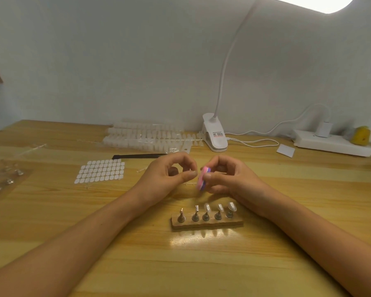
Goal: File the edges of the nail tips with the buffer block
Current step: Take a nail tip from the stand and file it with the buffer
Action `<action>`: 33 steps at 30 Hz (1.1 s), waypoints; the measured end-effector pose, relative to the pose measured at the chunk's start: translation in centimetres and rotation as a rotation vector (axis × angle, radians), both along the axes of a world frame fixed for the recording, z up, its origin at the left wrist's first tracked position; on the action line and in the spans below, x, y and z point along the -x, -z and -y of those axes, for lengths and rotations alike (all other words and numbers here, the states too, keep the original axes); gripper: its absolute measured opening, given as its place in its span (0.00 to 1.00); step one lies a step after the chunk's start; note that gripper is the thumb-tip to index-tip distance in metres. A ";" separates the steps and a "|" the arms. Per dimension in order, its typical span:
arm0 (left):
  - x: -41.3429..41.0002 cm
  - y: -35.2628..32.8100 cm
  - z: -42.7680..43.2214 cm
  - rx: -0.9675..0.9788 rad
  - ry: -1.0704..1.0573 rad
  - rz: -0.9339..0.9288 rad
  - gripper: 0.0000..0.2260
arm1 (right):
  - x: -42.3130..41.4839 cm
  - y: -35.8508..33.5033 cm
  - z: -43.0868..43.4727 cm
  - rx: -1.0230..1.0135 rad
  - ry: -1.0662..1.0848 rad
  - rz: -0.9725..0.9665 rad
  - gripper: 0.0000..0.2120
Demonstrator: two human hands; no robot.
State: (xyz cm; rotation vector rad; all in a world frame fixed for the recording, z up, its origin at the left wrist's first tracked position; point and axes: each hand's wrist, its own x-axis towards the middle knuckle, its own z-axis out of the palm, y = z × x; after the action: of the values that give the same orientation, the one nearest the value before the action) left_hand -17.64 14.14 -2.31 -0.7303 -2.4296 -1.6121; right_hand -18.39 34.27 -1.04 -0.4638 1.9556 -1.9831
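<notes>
At the far left edge of the desk, a clear sheet is lying with small metal pieces on it. Further in, a sheet of white oval tabs is lying flat, with a black strip behind it and packs of pale nail tip strips sitting near the wall.

The left hand is hovering above the middle of the desk, its fingers curling and its thumb and forefinger pinching together right beside the buffer block. Whether anything is caught in that pinch I cannot tell. The pink and purple buffer block is standing on edge between the two hands, off the desk, and the right hand is gripping it between thumb and curled fingers.

In front of the hands, a wooden holder is carrying five small stands in a row, and the three on the right are bearing clear nail tips.

Behind, a white clip lamp is standing by the wall. To its right, a white card is lying, then a white power strip with a yellow object at its end.
</notes>
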 end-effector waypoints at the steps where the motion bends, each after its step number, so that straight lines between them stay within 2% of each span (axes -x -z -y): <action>1: 0.0 0.0 -0.1 0.008 0.002 -0.003 0.01 | -0.1 0.0 0.0 -0.022 -0.017 -0.016 0.14; 5: -0.1 0.0 0.0 -0.002 0.016 0.002 0.01 | 0.2 0.1 -0.2 0.131 0.112 0.040 0.14; 8: 0.1 0.2 0.0 -0.012 0.001 0.009 0.02 | -0.2 -0.1 0.1 -0.051 -0.025 -0.004 0.13; 12: 0.2 0.2 0.0 -0.014 0.005 0.003 0.03 | 0.2 0.1 -0.1 0.097 0.095 0.038 0.14; 15: 0.2 0.2 0.0 -0.019 0.000 0.004 0.02 | 0.0 0.0 0.0 -0.044 -0.002 0.004 0.13; 19: 0.2 0.2 0.0 -0.013 -0.005 0.001 0.03 | 0.3 0.2 -0.1 0.081 0.093 0.045 0.15; 22: 0.2 0.2 0.0 -0.010 -0.009 0.003 0.02 | 0.2 0.0 -0.1 -0.039 -0.007 0.015 0.15; 26: 0.2 0.1 0.0 -0.031 -0.016 0.004 0.03 | 0.4 0.2 -0.2 0.074 0.067 0.046 0.16; 30: 0.1 0.1 -0.1 -0.030 -0.013 0.014 0.03 | 0.3 0.2 -0.1 -0.030 0.023 0.004 0.16; 33: 0.1 0.1 -0.1 -0.026 -0.015 0.016 0.03 | 0.5 0.3 -0.2 0.104 0.111 0.053 0.17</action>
State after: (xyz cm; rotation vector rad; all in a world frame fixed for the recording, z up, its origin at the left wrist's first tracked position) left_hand -17.77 14.20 -2.37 -0.6965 -2.4140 -1.6473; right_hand -18.84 34.50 -1.39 -0.3305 1.8915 -2.1505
